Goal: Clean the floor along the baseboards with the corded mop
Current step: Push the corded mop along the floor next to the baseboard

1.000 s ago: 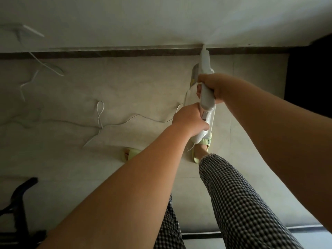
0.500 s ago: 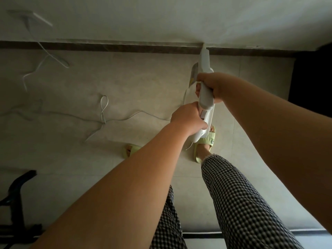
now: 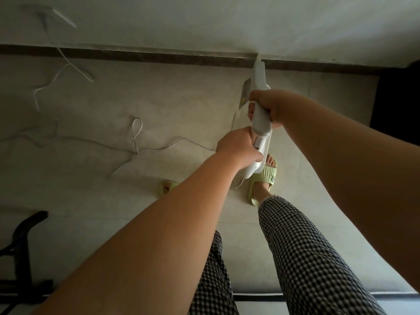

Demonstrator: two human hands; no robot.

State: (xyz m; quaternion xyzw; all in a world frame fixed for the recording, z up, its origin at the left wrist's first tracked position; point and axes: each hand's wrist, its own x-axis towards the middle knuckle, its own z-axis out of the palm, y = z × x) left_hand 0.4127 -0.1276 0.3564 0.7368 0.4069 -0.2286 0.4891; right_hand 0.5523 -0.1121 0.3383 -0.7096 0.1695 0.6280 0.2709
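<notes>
Right now both hands are wrapped around the white handle of the corded mop (image 3: 261, 123), just right of the frame's centre. The right hand (image 3: 269, 105) grasps the upper grip section, fingers curled around it from the right; the left hand (image 3: 238, 147) clamps the lower body of the handle just below, beside a small switch.

From the hands the mop's long axis runs almost straight up the frame, narrowing to a tip that meets the dark baseboard (image 3: 159, 56) at upper centre-right. The cleaning head itself cannot be made out; it is hidden behind the handle and hands. The right hand is the nearer one to the baseboard, so it likely steers while the left pushes.

Its cord (image 3: 136, 142) leaves the handle near the left hand and trails leftward across the tiled floor (image 3: 113, 201) in loose loops toward the upper left corner. That slack lies on the left side of the mop, so a sweep along the wall to the left would probably run over it.

No containers are visible.
</notes>
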